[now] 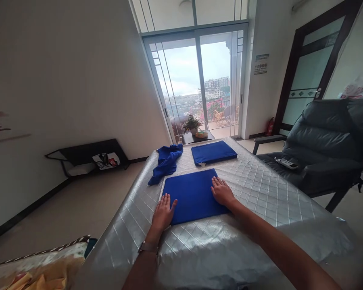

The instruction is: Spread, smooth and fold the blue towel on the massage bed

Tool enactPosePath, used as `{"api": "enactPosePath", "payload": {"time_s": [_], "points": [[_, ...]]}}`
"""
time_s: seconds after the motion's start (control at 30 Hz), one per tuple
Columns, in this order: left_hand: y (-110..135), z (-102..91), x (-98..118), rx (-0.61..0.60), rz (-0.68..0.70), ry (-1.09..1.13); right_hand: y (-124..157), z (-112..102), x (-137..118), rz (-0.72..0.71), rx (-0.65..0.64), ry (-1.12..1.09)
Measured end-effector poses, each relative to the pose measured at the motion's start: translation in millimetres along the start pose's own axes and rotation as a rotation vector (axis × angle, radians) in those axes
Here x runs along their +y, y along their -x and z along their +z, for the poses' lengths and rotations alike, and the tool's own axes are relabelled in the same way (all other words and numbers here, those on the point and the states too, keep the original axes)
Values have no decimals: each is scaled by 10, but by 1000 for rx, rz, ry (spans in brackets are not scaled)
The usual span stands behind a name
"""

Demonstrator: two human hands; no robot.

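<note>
A flat blue rectangle of folded cloth [192,195] lies on the silver quilted cover in front of me. My left hand [164,210] rests flat on its left edge, fingers stretched out and thumb apart. On its right edge lies my right hand [222,191], also flat with the fingers extended. Farther back sits a stack of folded blue cloth [214,153] with a small white tag at its near corner. To the left of that stack, a crumpled blue cloth [166,163] hangs partly toward the cover's left edge.
The silver quilted cover [266,197] drapes over the table's sides. At the right stands a black armchair [317,133] with a white device [286,163] on its seat. A potted plant [192,124] stands beyond the far end. A low black rack [90,155] is against the left wall.
</note>
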State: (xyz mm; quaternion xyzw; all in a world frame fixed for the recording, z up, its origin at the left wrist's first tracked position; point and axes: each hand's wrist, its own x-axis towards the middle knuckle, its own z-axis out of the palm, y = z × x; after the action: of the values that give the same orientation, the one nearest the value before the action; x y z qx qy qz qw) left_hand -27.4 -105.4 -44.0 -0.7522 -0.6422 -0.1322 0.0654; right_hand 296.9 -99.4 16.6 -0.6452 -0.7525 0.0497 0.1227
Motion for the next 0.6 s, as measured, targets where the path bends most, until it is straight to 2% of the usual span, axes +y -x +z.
{"api": "enactPosePath", "payload": {"time_s": [0.27, 0.43, 0.53, 0.6], "points": [[13, -14, 7, -44, -21, 3, 375, 24, -78, 2, -107, -7], [11, -108, 23, -23, -13, -29, 419, 44, -92, 23, -98, -6], [-19, -186, 173, 47, 26, -29, 406, 41, -100, 31, -103, -24], [-49, -227, 407, 33, 120, 3, 400, 43, -102, 35, -106, -35]]}}
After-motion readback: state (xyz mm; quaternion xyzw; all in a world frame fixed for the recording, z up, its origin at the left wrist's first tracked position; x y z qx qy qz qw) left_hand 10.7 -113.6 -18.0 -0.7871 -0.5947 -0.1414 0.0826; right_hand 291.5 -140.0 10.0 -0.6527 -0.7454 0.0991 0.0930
